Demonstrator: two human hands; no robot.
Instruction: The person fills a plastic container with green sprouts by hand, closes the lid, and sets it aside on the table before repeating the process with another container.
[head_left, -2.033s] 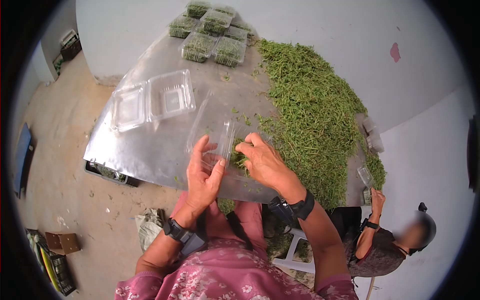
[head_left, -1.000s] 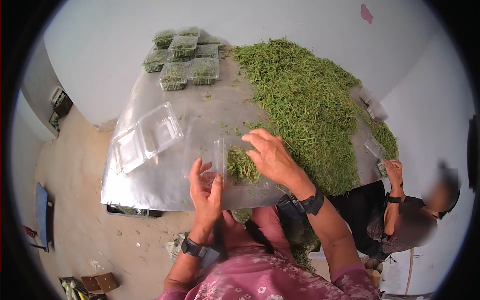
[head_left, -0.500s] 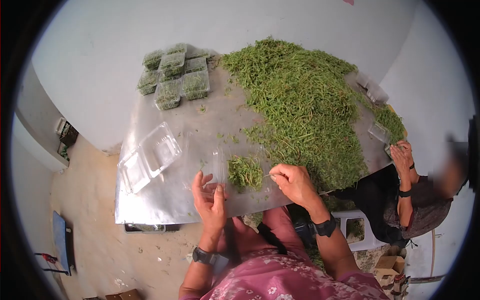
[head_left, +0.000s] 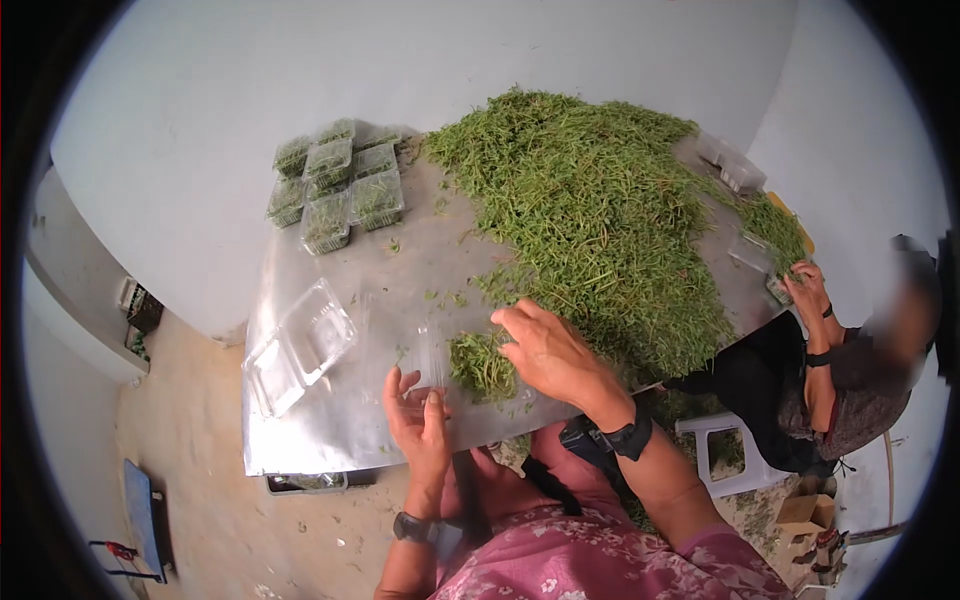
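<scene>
A clear plastic clamshell box (head_left: 433,350) lies opened on the metal table in front of me, with a small heap of green sprigs (head_left: 481,366) in its right half. My left hand (head_left: 416,422) is at the box's near left edge, palm turned up, thumb and fingers apart. Above the sprigs and a little to their right is my right hand (head_left: 552,352), its fingers stretched left and spread; nothing shows in them. Part of the box's right side is hidden under that hand.
A large pile of greens (head_left: 600,220) covers the table's back right. Several filled boxes (head_left: 327,222) are stacked at the back left, near another opened clamshell (head_left: 300,347). At right, a co-worker's hands (head_left: 806,290) work at a box. A white stool (head_left: 735,455) stands below.
My right hand has opened from a pinch on a thin stem and moved left and up over the sprigs. The view has shifted slightly; my left hand stays by the box.
</scene>
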